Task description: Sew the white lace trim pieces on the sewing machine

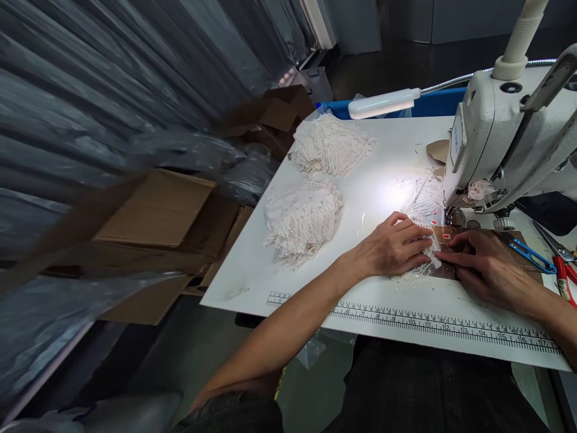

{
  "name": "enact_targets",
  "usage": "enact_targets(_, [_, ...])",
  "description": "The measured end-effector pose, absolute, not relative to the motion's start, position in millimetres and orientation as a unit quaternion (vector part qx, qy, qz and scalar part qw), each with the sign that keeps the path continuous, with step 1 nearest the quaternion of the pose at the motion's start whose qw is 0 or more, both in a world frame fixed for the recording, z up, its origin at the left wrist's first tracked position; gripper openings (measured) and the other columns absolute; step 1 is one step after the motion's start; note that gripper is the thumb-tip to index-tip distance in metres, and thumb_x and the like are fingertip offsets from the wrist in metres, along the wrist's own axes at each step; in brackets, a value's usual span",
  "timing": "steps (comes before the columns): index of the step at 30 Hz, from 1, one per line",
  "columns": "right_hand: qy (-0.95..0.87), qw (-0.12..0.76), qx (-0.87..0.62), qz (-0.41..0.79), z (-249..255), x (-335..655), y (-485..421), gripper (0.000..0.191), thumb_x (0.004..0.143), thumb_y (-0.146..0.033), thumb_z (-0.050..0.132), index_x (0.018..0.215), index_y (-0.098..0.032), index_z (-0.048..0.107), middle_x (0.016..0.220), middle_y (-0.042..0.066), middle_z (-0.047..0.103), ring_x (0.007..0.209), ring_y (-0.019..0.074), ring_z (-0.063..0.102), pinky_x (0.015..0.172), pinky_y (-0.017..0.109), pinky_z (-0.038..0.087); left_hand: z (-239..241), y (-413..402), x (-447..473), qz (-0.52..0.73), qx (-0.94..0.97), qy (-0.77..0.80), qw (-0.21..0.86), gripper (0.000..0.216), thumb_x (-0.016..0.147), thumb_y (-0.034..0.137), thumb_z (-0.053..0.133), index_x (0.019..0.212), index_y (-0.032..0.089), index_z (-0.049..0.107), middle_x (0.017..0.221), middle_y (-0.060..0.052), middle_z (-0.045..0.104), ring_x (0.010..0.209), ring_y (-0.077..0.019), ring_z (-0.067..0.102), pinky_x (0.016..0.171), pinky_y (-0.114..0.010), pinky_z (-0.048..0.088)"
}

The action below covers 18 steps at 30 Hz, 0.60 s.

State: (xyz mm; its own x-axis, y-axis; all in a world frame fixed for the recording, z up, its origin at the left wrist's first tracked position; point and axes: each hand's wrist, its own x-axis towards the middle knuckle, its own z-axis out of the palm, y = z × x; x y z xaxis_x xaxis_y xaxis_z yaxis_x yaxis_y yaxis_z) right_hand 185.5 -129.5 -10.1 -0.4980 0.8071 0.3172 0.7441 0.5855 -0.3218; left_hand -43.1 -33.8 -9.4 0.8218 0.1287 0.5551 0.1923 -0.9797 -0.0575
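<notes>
A piece of white lace (425, 198) lies under the needle area of a white sewing machine (482, 132), its near end reaching toward me. My left hand (396, 245) rests palm down on the lace's left part, fingers stretched out and flat. From the other side, my right hand (489, 264) touches the lace edge with a straight index finger; its other fingers are partly bent, and the thumb sits apart. Beneath the right hand is a brown plate (444, 270) with small red-and-white marks. The stitching point is partly hidden by the machine head.
Two piles of white lace, a nearer lace pile (303, 221) and a farther lace pile (331, 144), sit on the white table (252, 282). Blue thread snips (532, 255) and red-handled scissors (562, 276) lie at right. A lamp (383, 103) overhangs; cardboard boxes (157, 207) stand left.
</notes>
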Motion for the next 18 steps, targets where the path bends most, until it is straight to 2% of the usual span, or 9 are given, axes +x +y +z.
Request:
enact_targets(4, [-0.861, 0.222, -0.455, 0.054, -11.8, 185.7, -129.6, 0.036, 0.093, -0.021, 0.046, 0.120, -0.029, 0.067, 0.109, 0.011, 0.055, 0.099, 0.0227, 0.055, 0.081, 0.042, 0.048, -8.6, -33.7, -42.5, -0.326, -0.935, -0.115, 0.072, 0.020, 0.096, 0.033, 0.054, 0.092, 0.015, 0.063, 0.094, -0.003, 0.073, 0.073, -0.0124, 0.060, 0.074, -0.030, 0.042])
enact_targets(7, [-0.863, 0.221, -0.453, 0.047, -10.4, 185.0, -129.3, 0.036, 0.092, -0.020, 0.048, 0.119, -0.030, 0.068, 0.108, 0.010, 0.056, 0.096, 0.0205, 0.055, 0.080, 0.037, 0.048, -11.3, -34.6, -42.6, -0.280, -0.949, -0.111, 0.087, 0.028, 0.099, 0.039, 0.048, 0.098, 0.016, 0.063, 0.101, -0.004, 0.073, 0.080, -0.0146, 0.061, 0.077, -0.033, 0.041])
enact_targets(11, [-0.861, 0.230, -0.452, 0.047, -9.9, 183.9, -129.7, 0.035, 0.093, -0.019, 0.046, 0.117, -0.028, 0.069, 0.107, 0.010, 0.056, 0.096, 0.0208, 0.055, 0.081, 0.038, 0.048, -13.8, -35.7, -43.1, -0.224, -0.963, -0.118, 0.095, 0.036, 0.101, 0.044, 0.040, 0.106, 0.016, 0.062, 0.115, -0.008, 0.070, 0.090, -0.0181, 0.062, 0.081, -0.036, 0.040])
enact_targets(16, [-0.860, 0.233, -0.452, 0.043, -11.8, 184.4, -129.9, 0.034, 0.093, -0.020, 0.046, 0.116, -0.029, 0.069, 0.108, 0.010, 0.057, 0.097, 0.0201, 0.055, 0.082, 0.037, 0.047, -10.2, -35.2, -44.1, -0.249, -0.959, -0.120, 0.069, 0.037, 0.101, 0.044, 0.038, 0.106, 0.016, 0.062, 0.115, -0.007, 0.070, 0.091, -0.0170, 0.063, 0.086, -0.037, 0.041])
enact_targets(18, [-0.858, 0.234, -0.455, 0.042, -12.7, 184.8, -129.8, 0.033, 0.092, -0.020, 0.047, 0.116, -0.030, 0.069, 0.108, 0.009, 0.057, 0.096, 0.0195, 0.055, 0.082, 0.036, 0.047, -8.1, -33.6, -45.4, -0.286, -0.943, -0.158, 0.065, 0.033, 0.101, 0.041, 0.042, 0.104, 0.016, 0.062, 0.111, -0.006, 0.071, 0.088, -0.0161, 0.063, 0.084, -0.035, 0.042])
